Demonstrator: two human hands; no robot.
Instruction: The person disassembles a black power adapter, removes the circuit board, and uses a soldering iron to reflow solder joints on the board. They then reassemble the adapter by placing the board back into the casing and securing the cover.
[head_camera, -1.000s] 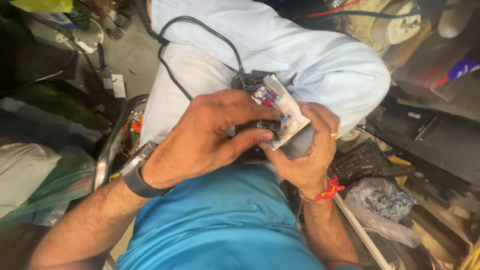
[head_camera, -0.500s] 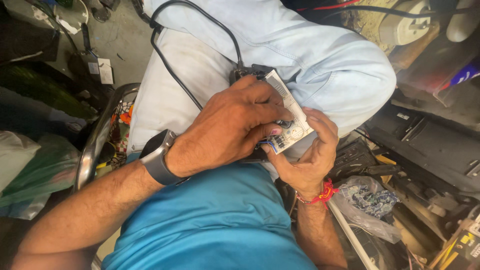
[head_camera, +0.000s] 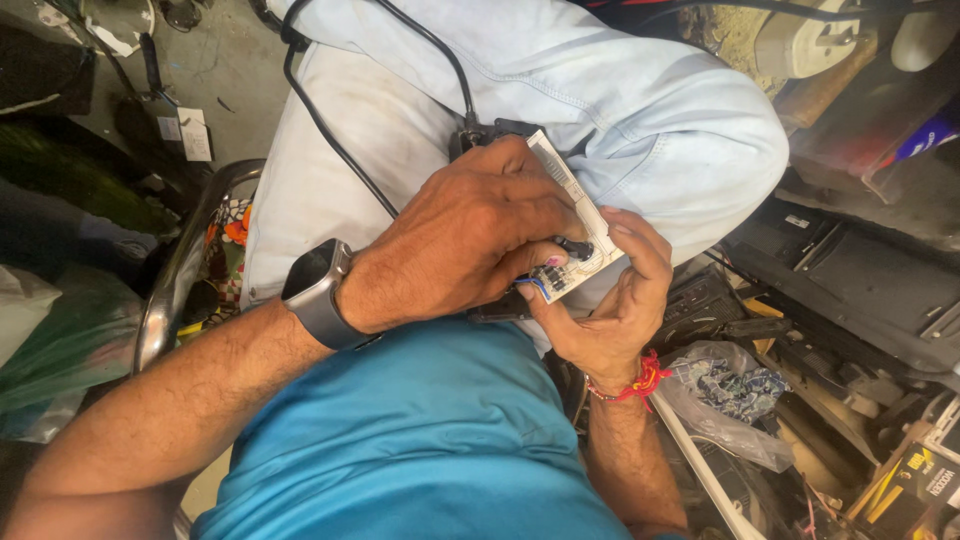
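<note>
Cluttered workshop floor all round: dark casings (head_camera: 850, 290) and a clear bag of small parts (head_camera: 730, 395) to the right, a curved metal chair frame (head_camera: 175, 290) and green plastic (head_camera: 60, 340) to the left, grey concrete floor (head_camera: 215, 70) above. In the middle, a lap in pale blue trousers (head_camera: 640, 110), a blue shirt (head_camera: 420, 440) below it. Small white circuit board (head_camera: 580, 215) tilted over the lap, just under the raised knee. Left hand (head_camera: 470, 240), smartwatch (head_camera: 315, 290) on the wrist, curled over the board from above, fingers closed on it and hiding most of it. Right hand (head_camera: 600, 300), red thread (head_camera: 635, 385) round the wrist, cupped beneath, thumb and fingertips pinching the board's lower edge. Black cable (head_camera: 330, 130) looping across the trousers to a dark plug (head_camera: 490, 135) touching the board's top end.
</note>
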